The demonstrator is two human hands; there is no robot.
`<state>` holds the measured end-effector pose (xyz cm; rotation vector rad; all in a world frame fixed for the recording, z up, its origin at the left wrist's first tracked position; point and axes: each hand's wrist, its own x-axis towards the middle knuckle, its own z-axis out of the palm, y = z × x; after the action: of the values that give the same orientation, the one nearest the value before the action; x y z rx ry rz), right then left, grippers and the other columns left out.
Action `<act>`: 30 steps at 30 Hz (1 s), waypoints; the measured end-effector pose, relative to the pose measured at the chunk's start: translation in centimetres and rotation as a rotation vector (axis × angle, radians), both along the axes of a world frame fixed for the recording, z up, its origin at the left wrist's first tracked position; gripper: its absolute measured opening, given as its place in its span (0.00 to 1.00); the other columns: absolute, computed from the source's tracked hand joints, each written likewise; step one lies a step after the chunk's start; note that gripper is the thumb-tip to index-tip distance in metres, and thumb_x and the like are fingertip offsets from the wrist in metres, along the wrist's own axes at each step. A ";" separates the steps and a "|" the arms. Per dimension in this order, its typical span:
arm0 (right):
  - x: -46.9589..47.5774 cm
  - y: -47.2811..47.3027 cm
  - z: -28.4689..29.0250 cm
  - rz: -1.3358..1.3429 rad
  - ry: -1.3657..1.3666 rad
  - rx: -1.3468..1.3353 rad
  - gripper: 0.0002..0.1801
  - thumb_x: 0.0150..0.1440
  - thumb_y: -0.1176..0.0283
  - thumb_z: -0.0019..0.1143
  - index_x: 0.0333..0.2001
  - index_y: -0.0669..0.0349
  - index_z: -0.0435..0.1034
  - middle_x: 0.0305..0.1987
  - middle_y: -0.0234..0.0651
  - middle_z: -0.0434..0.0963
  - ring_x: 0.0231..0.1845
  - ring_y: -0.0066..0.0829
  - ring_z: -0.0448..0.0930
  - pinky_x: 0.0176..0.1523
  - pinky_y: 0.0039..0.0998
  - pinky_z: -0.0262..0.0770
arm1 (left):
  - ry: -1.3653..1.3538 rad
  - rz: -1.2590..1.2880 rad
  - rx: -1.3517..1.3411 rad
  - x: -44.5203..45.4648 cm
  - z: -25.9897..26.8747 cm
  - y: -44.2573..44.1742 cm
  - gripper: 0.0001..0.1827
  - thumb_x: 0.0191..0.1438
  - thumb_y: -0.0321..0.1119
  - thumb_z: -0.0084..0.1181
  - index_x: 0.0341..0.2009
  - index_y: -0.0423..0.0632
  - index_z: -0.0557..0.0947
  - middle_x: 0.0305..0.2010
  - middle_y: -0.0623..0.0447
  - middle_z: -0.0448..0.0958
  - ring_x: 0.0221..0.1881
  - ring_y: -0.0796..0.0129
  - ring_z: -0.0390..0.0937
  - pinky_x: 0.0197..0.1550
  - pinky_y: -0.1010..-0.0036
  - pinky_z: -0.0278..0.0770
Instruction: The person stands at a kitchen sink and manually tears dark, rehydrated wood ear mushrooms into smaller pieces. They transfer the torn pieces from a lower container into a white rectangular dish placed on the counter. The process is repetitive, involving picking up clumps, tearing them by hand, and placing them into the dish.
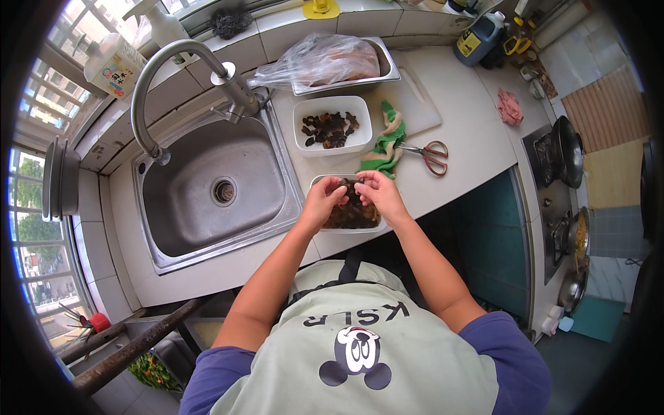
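Note:
My left hand (pixel 327 199) and my right hand (pixel 381 194) are close together over a white plastic tub (pixel 355 231) at the counter's front edge. Between the fingertips of both hands is a small dark piece of what looks like wood ear mushroom (pixel 348 183), partly hidden by the fingers. More brown, wet-looking pieces (pixel 353 215) lie in liquid in this tub. Behind it, a second white plastic tub (pixel 311 150) holds dark, torn pieces (pixel 332 128) on its bottom.
Left of the tubs is a steel sink (pixel 176 207) with a curved faucet (pixel 140 98). Red-handled scissors (pixel 434 157) touch a green and beige cloth (pixel 386 142). Behind are a white cutting board (pixel 425 111) and a steel pan (pixel 389 65) with a plastic-bagged item (pixel 337 57). A stove (pixel 550 207) stands right.

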<state>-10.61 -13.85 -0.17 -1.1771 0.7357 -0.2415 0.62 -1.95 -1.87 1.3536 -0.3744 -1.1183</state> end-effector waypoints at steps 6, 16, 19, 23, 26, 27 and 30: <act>0.2 1.3 -1.1 0.101 0.033 -0.457 0.08 0.48 0.77 0.55 0.33 0.66 0.67 0.25 0.31 0.71 0.24 0.19 0.70 0.27 0.22 0.67 | -0.006 -0.049 -0.043 0.2 -0.6 0.2 0.07 0.54 0.29 0.49 0.36 0.41 0.72 0.31 0.58 0.71 0.34 0.77 0.71 0.36 0.80 0.71; 1.6 1.9 2.2 0.058 -0.170 -1.206 0.11 0.43 0.83 0.54 0.33 0.64 0.66 0.29 0.39 0.70 0.29 0.38 0.73 0.32 0.30 0.69 | 0.327 0.242 -0.107 0.0 0.7 -1.3 0.07 0.54 0.31 0.48 0.37 0.42 0.73 0.31 0.57 0.71 0.31 0.76 0.69 0.33 0.81 0.70; 3.9 0.0 4.6 -0.039 -0.237 -1.198 0.09 0.45 0.84 0.53 0.32 0.65 0.65 0.29 0.38 0.70 0.28 0.35 0.73 0.32 0.28 0.70 | 0.069 0.345 -0.247 1.8 3.1 -4.3 0.08 0.54 0.30 0.48 0.37 0.41 0.73 0.31 0.57 0.71 0.30 0.77 0.69 0.33 0.81 0.70; 6.6 -1.6 6.3 -0.155 -0.343 -1.237 0.10 0.45 0.84 0.52 0.34 0.64 0.65 0.31 0.40 0.70 0.30 0.36 0.73 0.34 0.28 0.70 | -0.099 0.508 -0.255 5.2 4.4 -7.9 0.08 0.54 0.29 0.48 0.37 0.38 0.73 0.29 0.56 0.72 0.27 0.77 0.70 0.31 0.80 0.71; 8.4 -4.2 5.7 -0.065 -0.237 -1.303 0.15 0.45 0.85 0.51 0.40 0.63 0.66 0.38 0.42 0.69 0.36 0.37 0.73 0.39 0.29 0.70 | -0.442 0.332 -0.134 7.5 4.0 -9.2 0.09 0.52 0.26 0.49 0.38 0.38 0.74 0.28 0.55 0.74 0.28 0.77 0.71 0.31 0.81 0.71; 8.5 -5.0 4.6 -0.017 -0.169 -1.329 0.18 0.45 0.85 0.51 0.42 0.63 0.66 0.41 0.42 0.68 0.38 0.37 0.72 0.40 0.30 0.70 | -0.572 0.262 -0.086 7.9 4.0 -9.4 0.09 0.51 0.25 0.49 0.38 0.38 0.74 0.28 0.54 0.74 0.28 0.77 0.71 0.31 0.81 0.71; 7.7 -5.1 2.8 0.037 -0.036 -1.250 0.26 0.45 0.81 0.53 0.51 0.59 0.62 0.50 0.43 0.64 0.43 0.38 0.71 0.45 0.30 0.69 | -0.486 0.164 -0.070 8.7 2.9 -8.5 0.11 0.50 0.24 0.50 0.40 0.38 0.74 0.29 0.54 0.74 0.29 0.76 0.71 0.33 0.81 0.71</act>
<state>-2.90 -18.92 2.67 -2.3484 0.4942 -0.7498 9.30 -10.44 1.03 1.5579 -0.6354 -0.6268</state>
